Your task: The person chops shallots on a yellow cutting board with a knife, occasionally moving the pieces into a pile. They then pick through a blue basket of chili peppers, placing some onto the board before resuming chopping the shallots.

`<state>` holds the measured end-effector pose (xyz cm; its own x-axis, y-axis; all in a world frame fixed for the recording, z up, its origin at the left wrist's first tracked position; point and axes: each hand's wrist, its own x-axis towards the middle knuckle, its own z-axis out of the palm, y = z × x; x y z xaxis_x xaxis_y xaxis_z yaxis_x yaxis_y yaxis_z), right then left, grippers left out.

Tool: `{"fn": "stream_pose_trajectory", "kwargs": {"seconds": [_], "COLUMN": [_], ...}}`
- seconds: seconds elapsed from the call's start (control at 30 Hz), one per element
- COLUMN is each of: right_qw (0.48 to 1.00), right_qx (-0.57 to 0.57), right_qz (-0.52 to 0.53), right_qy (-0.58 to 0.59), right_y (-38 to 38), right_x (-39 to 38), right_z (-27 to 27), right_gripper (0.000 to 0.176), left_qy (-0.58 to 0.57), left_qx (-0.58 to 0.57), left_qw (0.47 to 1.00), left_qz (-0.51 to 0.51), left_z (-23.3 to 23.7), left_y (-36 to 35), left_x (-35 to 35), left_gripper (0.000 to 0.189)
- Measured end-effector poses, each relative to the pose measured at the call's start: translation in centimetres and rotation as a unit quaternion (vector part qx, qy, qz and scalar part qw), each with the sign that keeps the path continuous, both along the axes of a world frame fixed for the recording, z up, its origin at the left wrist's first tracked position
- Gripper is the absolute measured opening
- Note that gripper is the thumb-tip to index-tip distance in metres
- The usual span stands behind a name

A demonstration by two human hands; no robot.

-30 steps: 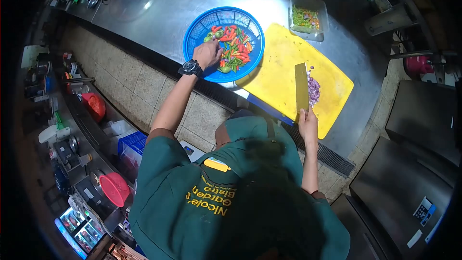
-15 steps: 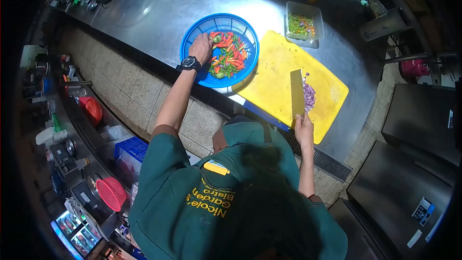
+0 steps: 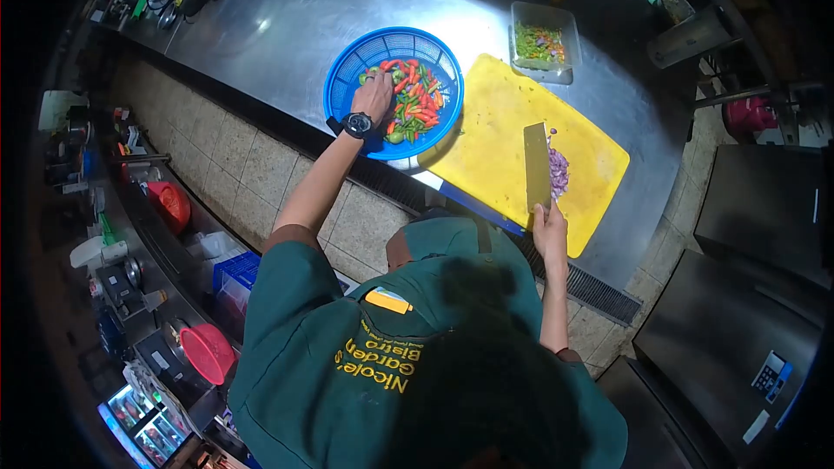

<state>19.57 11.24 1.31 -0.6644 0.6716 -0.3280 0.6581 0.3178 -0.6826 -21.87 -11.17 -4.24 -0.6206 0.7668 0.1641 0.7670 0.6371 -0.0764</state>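
My left hand (image 3: 373,97), with a black watch on its wrist, reaches into a blue plastic colander (image 3: 334,87). Its fingers dip among red, orange and green chilies (image 3: 424,107), so their tips and anything between them are hidden. A few round green fruits, perhaps calamansi (image 3: 396,137), lie among the chilies. My right hand (image 3: 549,229) is closed round the handle end of a cleaver (image 3: 538,167). The wide blade rests over the yellow cutting board (image 3: 491,135), along the left side of a pile of chopped purple onion (image 3: 559,172).
A clear plastic tub (image 3: 546,69) of chopped green and orange vegetables stands beyond the board. Everything sits on a steel table (image 3: 269,35). Behind on the left, a counter carries red bowls (image 3: 208,353) and a blue crate (image 3: 236,271). Dark steel cabinets (image 3: 764,217) stand at right.
My left hand has shifted slightly to the right and deeper over the chilies, its wrist now inside the colander rim. My right hand and the cleaver have stayed in place.
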Motion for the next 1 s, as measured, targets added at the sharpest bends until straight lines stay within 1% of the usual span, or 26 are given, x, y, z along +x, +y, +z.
{"fn": "stream_pose_trajectory", "kwargs": {"seconds": [0.2,0.27,0.3,0.33,0.4,0.43,0.57,0.63,0.67,0.73,0.83,0.87,0.93,0.97,1.0], "right_qw": [1.0,1.0,1.0,1.0,1.0,1.0,1.0,1.0,1.0,0.999,1.0,1.0,0.999,0.999,0.999], "right_qx": [0.001,-0.003,-0.005,-0.008,-0.007,-0.008,0.003,-0.002,-0.001,-0.01,-0.007,-0.006,-0.011,-0.01,-0.009], "right_qz": [0.001,0.002,-0.003,-0.007,-0.01,-0.013,0.001,0.003,0.004,-0.008,-0.003,-0.003,-0.003,-0.003,-0.003], "right_qy": [0.0,0.004,0.003,0.001,0.004,0.007,0.006,0.005,0.005,0.051,0.027,0.026,0.04,0.039,0.035], "right_y": [0.1,0.2,0.1,0.1,0.0,-0.1,0.2,0.3,0.3,0.2,0.3,0.2,0.3,0.3,0.3], "right_x": [0.1,0.1,0.1,0.1,0.1,0.1,0.0,0.2,0.2,0.4,0.3,0.3,0.4,0.3,0.4], "right_z": [-0.1,-0.3,-0.1,0.1,0.2,0.2,-0.1,-0.4,-0.5,-0.7,-0.5,-0.4,-0.5,-0.5,-0.5], "right_gripper": [0.038,0.038,0.038,0.037,0.037,0.037,0.037,0.037,0.037,0.037,0.037,0.037,0.037,0.037,0.036], "left_qy": [-0.023,-0.079,-0.15,-0.151,-0.319,-0.269,-0.286,-0.306,-0.306,-0.349,-0.364,-0.365,-0.42,-0.421,-0.408], "left_qx": [0.001,0.06,0.084,0.084,0.119,0.143,0.118,0.141,0.143,0.163,0.189,0.189,0.209,0.209,0.19], "left_qw": [0.999,0.995,0.985,0.985,0.939,0.952,0.951,0.941,0.94,0.919,0.905,0.904,0.875,0.875,0.887], "left_qz": [0.027,0.008,0.026,0.026,0.042,0.001,-0.019,0.043,0.043,0.082,0.114,0.114,0.117,0.118,0.104], "left_z": [-1.0,-1.5,-1.1,-0.6,0.2,0.2,1.3,1.0,1.0,0.6,-0.3,-0.7,-1.0,-1.0,-0.4], "left_y": [0.3,-0.2,-0.3,-0.2,-0.2,-0.5,-0.2,-0.1,-0.1,-0.3,-0.3,-0.3,-0.1,-0.2,-0.1], "left_x": [-0.6,-1.7,-1.6,-1.8,-2.8,-2.8,-1.7,-1.5,-1.6,-1.9,-2.2,-2.2,-2.1,-2.2,-2.1], "left_gripper": [0.013,0.02,0.02,0.02,0.022,0.013,0.017,0.021,0.021,0.022,0.027,0.027,0.032,0.032,0.034]}}
